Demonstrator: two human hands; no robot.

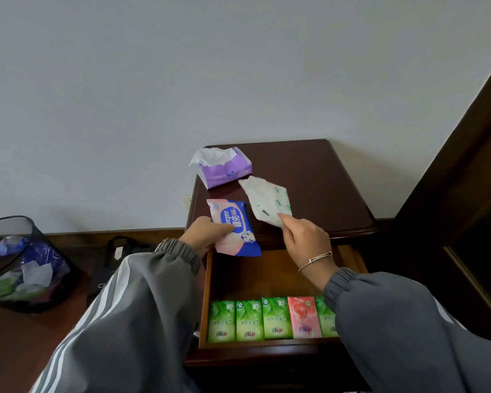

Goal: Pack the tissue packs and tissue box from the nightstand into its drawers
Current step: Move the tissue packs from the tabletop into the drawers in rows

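An open wooden drawer [207, 279] sits nearest, with a row of small green tissue packs [221, 321] and one pink tissue pack [304, 317] lined along its front edge. Above the drawer, the left hand [207, 236] has its fingers clamped on a pink and blue wipes pack [236, 228]. The right hand [304, 239] pinches a corner of a white and green tissue pack [267, 202], lifted over the dark counter [323, 180]. Farther back on the counter lies an opened purple tissue pack [224, 168]. A mesh wastebasket [26, 265] stands on the floor to the left.
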